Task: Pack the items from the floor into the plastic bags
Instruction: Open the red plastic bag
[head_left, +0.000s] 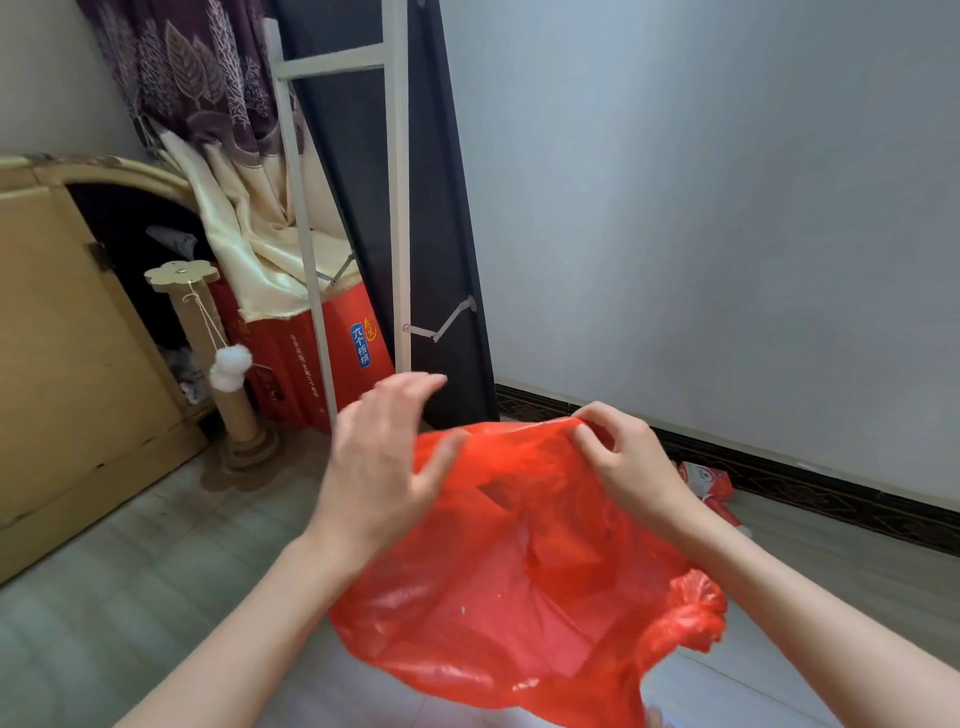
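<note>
A thin red plastic bag (519, 582) hangs in the air in front of me, crumpled and partly translucent. My right hand (623, 457) pinches the bag's top edge with curled fingers. My left hand (384, 457) is beside the bag's upper left edge, fingers spread and fairly straight, its thumb touching the plastic; it looks blurred. A red and white packet (709, 483) lies on the floor by the wall, partly hidden behind my right wrist.
A cardboard cat scratching post (234, 400) with a white pompom stands at the left next to a tan cabinet (67, 374). A red carton (332, 358), a white metal frame (397, 208) and a dark panel lean in the corner. Grey tiled floor (156, 571) lies below.
</note>
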